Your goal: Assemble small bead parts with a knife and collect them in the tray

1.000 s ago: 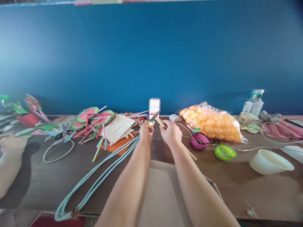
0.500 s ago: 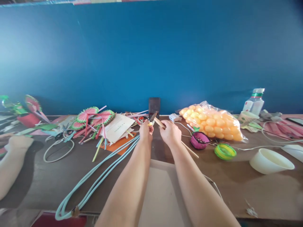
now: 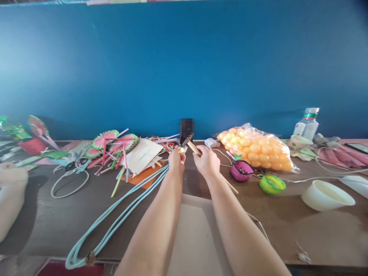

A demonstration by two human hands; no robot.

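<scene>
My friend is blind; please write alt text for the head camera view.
A person's left hand holds a small yellow object near a wooden-handled tool in the right hand. On the brown table, pleated pink paper fans lie to the left, a clear plastic bag of oval orange pieces to the right.

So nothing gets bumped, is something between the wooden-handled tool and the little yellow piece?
Nothing visible stands between the wooden-handled tool in the right hand and the little yellow piece in the left hand; whether they touch is unclear.
</scene>
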